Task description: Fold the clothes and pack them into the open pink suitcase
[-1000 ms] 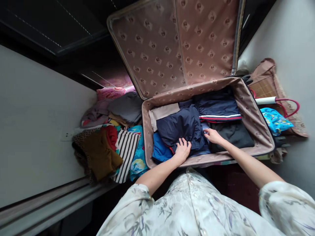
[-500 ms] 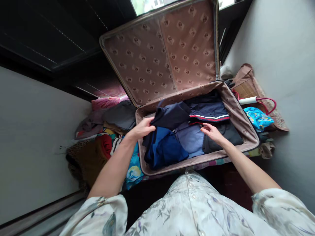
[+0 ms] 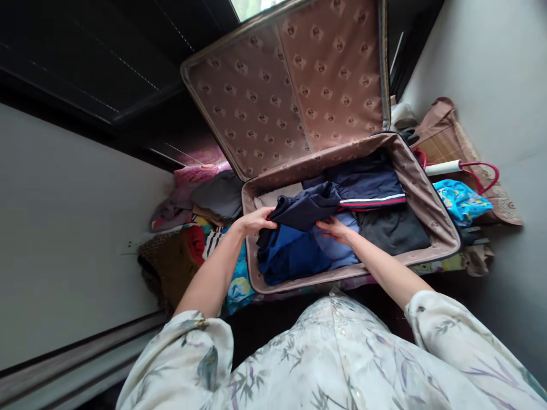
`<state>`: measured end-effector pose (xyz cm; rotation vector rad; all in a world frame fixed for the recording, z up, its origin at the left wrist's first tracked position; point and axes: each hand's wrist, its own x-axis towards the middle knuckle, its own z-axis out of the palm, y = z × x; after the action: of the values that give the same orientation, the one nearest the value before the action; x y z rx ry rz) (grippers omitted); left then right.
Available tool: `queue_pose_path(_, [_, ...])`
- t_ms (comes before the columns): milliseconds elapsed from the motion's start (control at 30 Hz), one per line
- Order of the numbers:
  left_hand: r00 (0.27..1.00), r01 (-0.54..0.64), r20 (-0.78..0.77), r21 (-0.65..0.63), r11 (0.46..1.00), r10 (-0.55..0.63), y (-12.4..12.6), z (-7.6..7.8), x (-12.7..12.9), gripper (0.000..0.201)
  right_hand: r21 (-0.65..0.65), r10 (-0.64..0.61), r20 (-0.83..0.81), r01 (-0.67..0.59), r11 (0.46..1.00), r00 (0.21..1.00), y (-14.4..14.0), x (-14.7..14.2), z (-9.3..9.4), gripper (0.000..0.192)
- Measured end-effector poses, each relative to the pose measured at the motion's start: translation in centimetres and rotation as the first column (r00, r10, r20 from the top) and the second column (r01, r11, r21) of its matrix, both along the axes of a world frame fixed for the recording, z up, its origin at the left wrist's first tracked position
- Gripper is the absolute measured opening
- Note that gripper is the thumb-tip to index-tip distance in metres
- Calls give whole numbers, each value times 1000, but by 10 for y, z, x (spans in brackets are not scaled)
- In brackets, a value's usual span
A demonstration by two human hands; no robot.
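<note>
An open suitcase (image 3: 299, 281) with a patterned pinkish-brown lining holds folded clothes. Inside it, my left hand (image 3: 257, 220) grips the left end of a folded dark navy garment (image 3: 305, 206), thumb on top. My right hand (image 3: 335, 229) has its fingers at the lower right edge of the same garment, partly under it. Below lie a bright blue garment (image 3: 294, 256) and a periwinkle garment (image 3: 342, 250). To the right are navy clothing with white and red stripes (image 3: 371, 182) and a black garment (image 3: 393, 230). A pale flat item (image 3: 277, 195) shows at the back left.
The suitcase lid (image 3: 294, 85) stands raised at the back. Piled clothes (image 3: 171, 256) lie on the left. On the right are a blue patterned cloth bundle (image 3: 461, 202), a white tube with a red loop (image 3: 444, 167) and a brown bag (image 3: 440, 125). Walls flank both sides.
My right hand has moved left from the black garment to the navy garment. That garment is lifted slightly forward, uncovering the pale item behind it. The view has shifted a little.
</note>
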<state>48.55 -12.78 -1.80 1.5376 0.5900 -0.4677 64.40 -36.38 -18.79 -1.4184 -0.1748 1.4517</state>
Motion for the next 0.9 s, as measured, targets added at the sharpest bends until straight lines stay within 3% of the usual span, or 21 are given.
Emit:
queue_pose_path(167, [975,221,2,29,975,-221,-30,15,6,50,-46,-99,-28,98,994,995,-2,-9,-5,42])
queue_pose_path(267, [977,208,43,46,977,-210,-40,30,11,48,-22,-144,-42,143,989,989,-3,-12,-6,46])
queue_pose_path(433, [988,-86,127,-43,995,91,-45,69,15,55,96,-199,-98,208,973,975,-6,-5,1,61])
queue_pose_path(533, [921,-302,228,-93,949,316,-50,90,16,55,262,-175,-166,214,941,971,-9,3,14,69])
queue_pose_path(600, [842,-421,305,-143,896,445,-54,92,19,50,400,-147,-188,212,892,971,-15,16,27,76])
queue_pose_path(667, [765,-503,342,-212,838,546,-58,80,27,46,500,-140,-187,217,838,972,-30,39,42,82])
queue_pose_path(733, [704,-549,337,-299,780,625,-67,54,38,44,509,-170,-149,223,831,974,-57,73,59,81])
queue_pose_path(800, [679,-555,289,-400,729,675,-84,18,52,42,461,-232,-60,233,856,971,-94,111,76,76])
queue_pose_path(900, [742,-489,132,-565,665,657,-126,-43,74,38,347,-311,145,246,905,939,-155,162,90,72])
